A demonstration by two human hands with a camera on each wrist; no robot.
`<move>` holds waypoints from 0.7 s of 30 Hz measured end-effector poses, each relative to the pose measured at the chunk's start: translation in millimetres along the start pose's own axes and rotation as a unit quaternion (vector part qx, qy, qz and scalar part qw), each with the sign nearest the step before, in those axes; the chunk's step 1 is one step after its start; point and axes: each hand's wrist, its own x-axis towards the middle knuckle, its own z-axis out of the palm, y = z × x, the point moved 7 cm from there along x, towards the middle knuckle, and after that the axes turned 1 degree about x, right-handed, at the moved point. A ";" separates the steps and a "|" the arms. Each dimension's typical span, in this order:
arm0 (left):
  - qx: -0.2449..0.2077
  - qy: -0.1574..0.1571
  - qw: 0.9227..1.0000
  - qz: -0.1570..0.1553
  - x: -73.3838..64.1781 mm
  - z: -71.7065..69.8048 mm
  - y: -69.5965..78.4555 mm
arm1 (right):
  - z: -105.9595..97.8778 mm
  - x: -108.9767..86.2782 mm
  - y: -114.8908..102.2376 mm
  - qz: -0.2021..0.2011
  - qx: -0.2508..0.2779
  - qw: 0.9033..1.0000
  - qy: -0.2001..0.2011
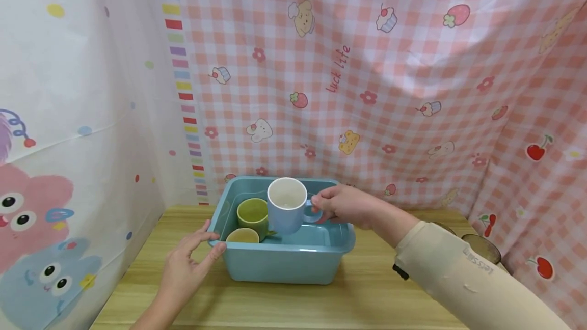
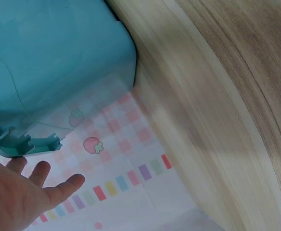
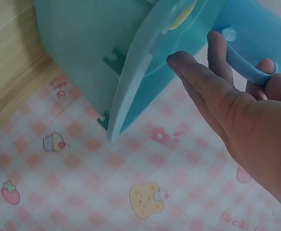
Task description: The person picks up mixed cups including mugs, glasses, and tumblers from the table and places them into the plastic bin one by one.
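My right hand (image 1: 341, 205) pinches the handle of a light blue mug (image 1: 286, 213), white inside and upright over the light blue plastic bin (image 1: 284, 266). In the right wrist view, the thumb and a finger meet at the handle (image 3: 246, 70), other fingers stretched out. Fairly straight fingers of my left hand (image 1: 188, 256) rest on the bin's near left corner; in the left wrist view several fingers extend beside the rim (image 2: 39, 153). Inside the bin's left part stand a green mug (image 1: 253, 214) and a yellowish cup (image 1: 243, 236), the latter partly hidden by the front wall.
The bin stands on a wood-grain table (image 1: 380, 289) against a pink checked curtain (image 1: 390, 116). Brownish glass dishes (image 1: 481, 248) sit at the right, partly hidden by the right sleeve (image 1: 458, 274). A white printed curtain (image 1: 105, 116) hangs on the left.
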 end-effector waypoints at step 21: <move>-0.002 -0.006 1.000 -0.003 0.3 -0.2 1.1 | 23.4 29.0 16.5 0.029 -0.001 1.000 -0.001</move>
